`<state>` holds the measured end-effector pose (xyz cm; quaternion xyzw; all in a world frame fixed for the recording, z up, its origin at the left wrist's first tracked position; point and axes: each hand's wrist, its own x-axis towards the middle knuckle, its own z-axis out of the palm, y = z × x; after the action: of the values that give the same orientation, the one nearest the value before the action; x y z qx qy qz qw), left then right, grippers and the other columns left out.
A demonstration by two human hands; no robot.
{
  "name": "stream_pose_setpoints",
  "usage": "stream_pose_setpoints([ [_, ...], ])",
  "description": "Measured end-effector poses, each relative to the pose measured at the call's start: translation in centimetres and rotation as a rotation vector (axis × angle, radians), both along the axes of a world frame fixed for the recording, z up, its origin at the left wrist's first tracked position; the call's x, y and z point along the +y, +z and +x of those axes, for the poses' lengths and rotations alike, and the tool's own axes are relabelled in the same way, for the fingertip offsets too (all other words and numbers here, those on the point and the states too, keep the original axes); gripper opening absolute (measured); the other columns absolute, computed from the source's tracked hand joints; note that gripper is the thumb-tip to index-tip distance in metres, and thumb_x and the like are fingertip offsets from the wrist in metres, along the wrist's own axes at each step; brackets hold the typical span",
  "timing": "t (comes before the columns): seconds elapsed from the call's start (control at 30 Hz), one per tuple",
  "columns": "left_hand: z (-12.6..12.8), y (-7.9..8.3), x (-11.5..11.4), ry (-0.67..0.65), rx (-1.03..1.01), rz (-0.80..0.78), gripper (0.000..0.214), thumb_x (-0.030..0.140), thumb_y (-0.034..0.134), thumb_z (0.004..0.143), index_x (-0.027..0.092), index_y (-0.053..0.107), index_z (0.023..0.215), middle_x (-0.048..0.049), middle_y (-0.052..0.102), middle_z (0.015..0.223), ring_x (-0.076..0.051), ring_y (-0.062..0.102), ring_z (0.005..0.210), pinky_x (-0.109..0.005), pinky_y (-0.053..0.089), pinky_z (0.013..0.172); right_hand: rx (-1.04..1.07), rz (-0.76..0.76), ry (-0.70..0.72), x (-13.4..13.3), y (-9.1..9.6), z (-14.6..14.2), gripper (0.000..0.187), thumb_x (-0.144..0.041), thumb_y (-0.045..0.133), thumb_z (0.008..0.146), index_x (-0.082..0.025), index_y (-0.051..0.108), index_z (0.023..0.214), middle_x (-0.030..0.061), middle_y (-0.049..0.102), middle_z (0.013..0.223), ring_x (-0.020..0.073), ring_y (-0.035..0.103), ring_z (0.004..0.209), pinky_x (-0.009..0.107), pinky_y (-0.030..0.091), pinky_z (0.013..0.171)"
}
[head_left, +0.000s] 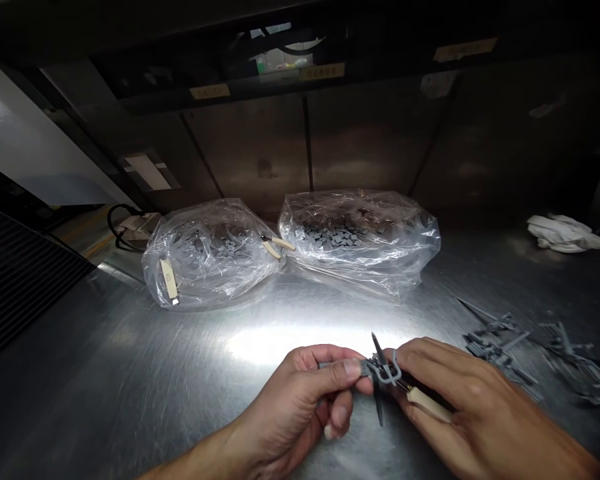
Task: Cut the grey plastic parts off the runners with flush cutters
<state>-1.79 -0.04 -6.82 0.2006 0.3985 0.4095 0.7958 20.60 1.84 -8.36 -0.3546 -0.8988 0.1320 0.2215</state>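
Bare left hand [290, 407], bare right hand [460, 390], short trimmed fingernails [353, 368], long slim fingers [445, 355], bare forearms [545, 450] reaching in from the lower edge of the view

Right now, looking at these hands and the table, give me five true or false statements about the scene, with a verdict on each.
The right hand holds small cutters with cream handles. True.

The left hand is empty. False: it pinches a gray plastic piece.

Two clear plastic bags of small gray pieces sit on the steel table. True.

The white cloth lies to the left of the bags. False: it lies to their right.

A second pair of cutters rests on the bag on the left. True.
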Motion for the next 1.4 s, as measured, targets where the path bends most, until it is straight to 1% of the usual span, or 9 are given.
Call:
stream_pose_setpoints([
  [0.3, -0.1, 0.1, 0.0, -0.010, 0.002, -0.007, 0.014, 0.022, 0.086, 0.076, 0.013, 0.079, 0.082, -0.0042, 0.073, 0.071, -0.002, 0.044, 0.038, -0.016, 0.031, 0.038, -0.031, 0.146, 0.007, 0.0, -0.1, 0.2, 0.025, -0.011, 0.049, 0.091, -0.023, 0.054, 0.111, 0.0047, 0.066, 0.090, 0.0199, 0.068, 0.075, 0.032, 0.054, 0.063],
  [0.43, -0.1, 0.3, 0.1, -0.021, 0.017, 0.004, 0.013, 0.023, 0.085, 0.075, 0.012, 0.079, 0.080, -0.0043, 0.073, 0.069, -0.002, 0.043, 0.038, -0.016, 0.030, 0.037, -0.037, 0.152, 0.008, -0.2, -0.2, 0.3, 0.024, -0.011, 0.048, 0.091, -0.024, 0.053, 0.111, 0.0049, 0.066, 0.092, 0.0193, 0.068, 0.075, 0.031, 0.054, 0.061],
  [0.9, -0.2, 0.4, 0.0, -0.025, -0.011, -0.007, 0.015, 0.023, 0.087, 0.075, 0.013, 0.077, 0.080, -0.0038, 0.073, 0.072, -0.002, 0.043, 0.038, -0.016, 0.031, 0.038, 0.063, 0.161, 0.046, 0.2, 0.0, 0.0, 0.022, -0.007, 0.048, 0.092, -0.021, 0.057, 0.107, -0.0011, 0.061, 0.073, 0.0131, 0.062, 0.059, 0.025, 0.049, 0.055],
  [1.0, -0.1, 0.3, 0.0, -0.025, -0.017, -0.015, 0.020, 0.027, 0.088, 0.075, 0.013, 0.075, 0.079, -0.0039, 0.072, 0.071, -0.002, 0.043, 0.039, -0.017, 0.031, 0.039, 0.094, 0.170, 0.021, 0.6, 0.4, -0.1, 0.017, -0.010, 0.050, 0.094, -0.021, 0.060, 0.103, -0.0004, 0.063, 0.074, 0.0125, 0.063, 0.060, 0.023, 0.049, 0.055],
  [1.07, -0.1, 0.3, 0.0, -0.011, -0.017, -0.019, 0.021, 0.027, 0.089, 0.075, 0.012, 0.074, 0.080, -0.0034, 0.071, 0.070, -0.002, 0.042, 0.039, -0.017, 0.030, 0.039, 0.110, 0.160, 0.003, 0.7, 0.5, 0.1, 0.020, -0.012, 0.052, 0.094, -0.022, 0.061, 0.110, 0.0009, 0.068, 0.078, 0.0133, 0.067, 0.065, 0.023, 0.052, 0.058],
  [1.17, -0.2, 0.3, 0.0, 0.005, -0.028, -0.021, 0.021, 0.025, 0.089, 0.073, 0.013, 0.073, 0.081, -0.0031, 0.070, 0.071, -0.003, 0.042, 0.042, -0.017, 0.030, 0.040, 0.031, 0.112, -0.045, 0.1, 0.4, 1.7, 0.030, -0.023, 0.060, 0.094, -0.027, 0.063, 0.124, 0.0035, 0.075, 0.095, 0.0175, 0.074, 0.080, 0.025, 0.059, 0.068],
  [1.27, -0.2, 0.5, 0.0, 0.009, -0.023, -0.022, 0.023, 0.025, 0.090, 0.070, 0.013, 0.074, 0.082, -0.0027, 0.067, 0.071, -0.004, 0.043, 0.045, -0.018, 0.030, 0.042, -0.112, 0.084, -0.049, -0.9, 0.9, 4.8, 0.039, -0.035, 0.072, 0.087, -0.036, 0.065, 0.125, 0.0011, 0.077, 0.109, 0.0213, 0.077, 0.092, 0.026, 0.062, 0.075],
  [1.33, -0.1, 0.6, -0.1, 0.041, 0.022, -0.025, 0.027, 0.025, 0.090, 0.069, 0.013, 0.077, 0.089, -0.0020, 0.066, 0.071, -0.005, 0.042, 0.047, -0.019, 0.031, 0.044, -0.159, 0.057, -0.076, -1.2, 2.2, 7.0, 0.037, -0.036, 0.070, 0.089, -0.037, 0.065, 0.126, 0.0008, 0.077, 0.113, 0.0217, 0.076, 0.094, 0.027, 0.062, 0.077],
  [1.4, 0.0, 0.5, -0.1, 0.076, 0.086, -0.036, 0.032, 0.027, 0.089, 0.071, 0.013, 0.079, 0.099, -0.0018, 0.065, 0.071, -0.006, 0.043, 0.051, -0.019, 0.033, 0.047, -0.186, -0.012, -0.200, -0.7, 4.1, 8.4, 0.025, -0.033, 0.059, 0.096, -0.031, 0.068, 0.119, 0.0035, 0.077, 0.106, 0.0218, 0.075, 0.089, 0.029, 0.060, 0.074],
])
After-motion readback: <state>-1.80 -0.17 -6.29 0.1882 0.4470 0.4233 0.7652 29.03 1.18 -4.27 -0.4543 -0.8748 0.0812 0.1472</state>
